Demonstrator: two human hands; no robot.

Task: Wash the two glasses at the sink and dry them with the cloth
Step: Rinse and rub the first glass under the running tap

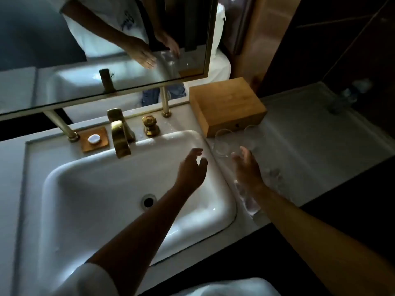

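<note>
- Glasses: two clear ones stand upright, mouths up, on the white counter [310, 146] just right of the sink's [70, 167] far right corner, close in front of a wooden box [226, 107].
- The left glass [222, 144] sits nearest the sink rim; the right glass [253, 135] stands just beside it, nearer the box.
- The right hand [249, 167] reaches over the counter with fingers loosely spread and nothing in its grasp; its fingertips lie just short of the two glasses, overlapping the base of the right one from this angle. Whether it touches cannot be told.
- The left hand [192, 169] hovers over the sink's right side, fingers relaxed and slightly curled, holding nothing, a little left of the left glass.
- Both glasses are faint in the dim light; their lower edges blur into the counter.
- A pale, glistening patch [250, 199] lies along the counter's near edge under the right forearm; what it is cannot be made out.
- A brass tap [120, 139] and knob [150, 126] stand at the sink's far rim, with a small wooden dish [95, 139] to their left.
- A mirror [102, 50] behind reflects blurred arms and hands.
</note>
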